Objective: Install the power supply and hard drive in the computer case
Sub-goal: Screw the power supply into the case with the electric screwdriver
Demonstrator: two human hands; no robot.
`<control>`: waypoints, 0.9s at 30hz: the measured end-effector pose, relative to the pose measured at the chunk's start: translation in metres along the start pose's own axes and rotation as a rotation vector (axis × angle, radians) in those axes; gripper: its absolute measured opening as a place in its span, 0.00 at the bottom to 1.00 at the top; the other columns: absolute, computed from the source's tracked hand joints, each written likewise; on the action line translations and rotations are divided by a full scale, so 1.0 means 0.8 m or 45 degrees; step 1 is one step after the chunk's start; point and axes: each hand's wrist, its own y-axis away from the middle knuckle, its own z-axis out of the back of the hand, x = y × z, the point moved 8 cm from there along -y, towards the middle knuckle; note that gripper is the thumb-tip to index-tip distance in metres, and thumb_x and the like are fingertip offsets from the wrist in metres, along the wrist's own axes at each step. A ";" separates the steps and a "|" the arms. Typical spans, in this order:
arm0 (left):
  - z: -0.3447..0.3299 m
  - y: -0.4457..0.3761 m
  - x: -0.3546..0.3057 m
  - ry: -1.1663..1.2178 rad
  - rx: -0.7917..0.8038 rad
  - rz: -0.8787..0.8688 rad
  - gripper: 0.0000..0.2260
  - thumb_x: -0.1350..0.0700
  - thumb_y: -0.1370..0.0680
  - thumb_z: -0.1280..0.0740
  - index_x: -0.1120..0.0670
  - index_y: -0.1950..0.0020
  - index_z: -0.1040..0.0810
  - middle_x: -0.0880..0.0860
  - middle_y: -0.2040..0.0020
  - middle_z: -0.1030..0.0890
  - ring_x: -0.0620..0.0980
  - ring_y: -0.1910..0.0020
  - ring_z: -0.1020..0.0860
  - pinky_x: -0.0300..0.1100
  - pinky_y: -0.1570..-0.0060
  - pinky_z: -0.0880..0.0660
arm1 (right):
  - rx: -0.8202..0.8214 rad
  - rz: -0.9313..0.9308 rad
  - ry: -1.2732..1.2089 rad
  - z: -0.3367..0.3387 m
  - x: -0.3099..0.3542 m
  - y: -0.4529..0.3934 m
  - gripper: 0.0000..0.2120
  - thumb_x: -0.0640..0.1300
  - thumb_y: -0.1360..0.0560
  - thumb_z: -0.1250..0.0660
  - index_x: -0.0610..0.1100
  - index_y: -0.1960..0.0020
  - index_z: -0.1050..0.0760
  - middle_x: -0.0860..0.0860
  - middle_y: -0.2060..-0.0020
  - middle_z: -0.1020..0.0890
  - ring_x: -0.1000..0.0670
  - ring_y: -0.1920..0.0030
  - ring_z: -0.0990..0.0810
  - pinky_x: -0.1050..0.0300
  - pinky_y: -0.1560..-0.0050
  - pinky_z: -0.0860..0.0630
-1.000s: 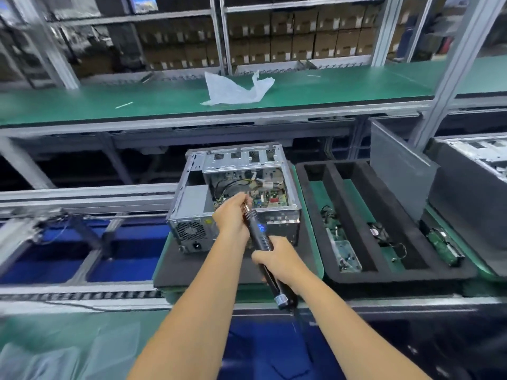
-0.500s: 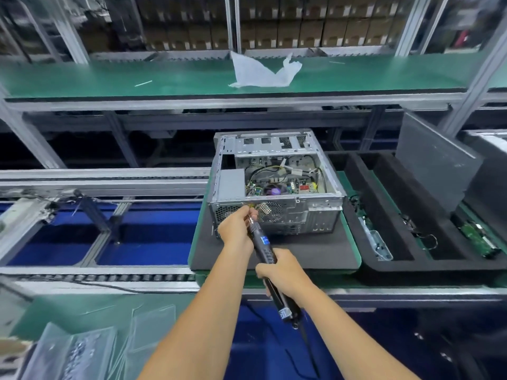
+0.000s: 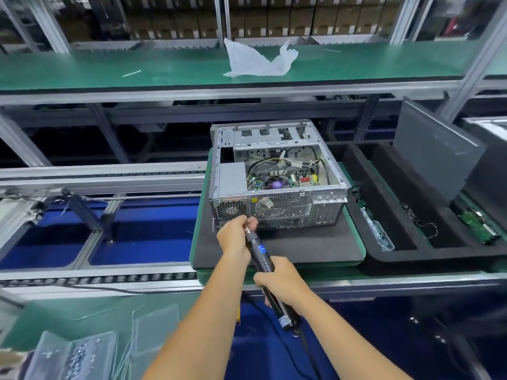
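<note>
An open grey computer case lies on a black foam pad, its rear panel facing me. The grey power supply sits in the case's left rear corner, beside the motherboard and cables. My right hand grips the handle of a black electric screwdriver. My left hand pinches its front end near the bit, which points at the rear panel just below the power supply's vent. The bit tip is hidden by my fingers. A green hard drive lies in the foam tray at the right.
A black foam tray with long compartments holds a metal bracket and cables. A grey side panel leans at the right. A white bag lies on the green shelf. Clear plastic bags sit at lower left. Conveyor rails run left.
The view has shifted, so the case now sits further right and higher in view. Both hands have drawn the screwdriver down from the case's top edge to its rear panel.
</note>
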 end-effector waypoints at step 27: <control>0.040 -0.067 0.051 -0.507 -0.031 0.078 0.04 0.66 0.24 0.36 0.63 0.59 0.24 0.58 0.66 0.21 0.54 0.69 0.22 0.43 0.66 0.24 | 0.254 -0.223 -0.221 -0.032 -0.072 -0.044 0.26 0.36 0.34 0.26 0.45 0.41 0.33 0.43 0.56 0.23 0.50 0.66 0.21 0.54 0.61 0.22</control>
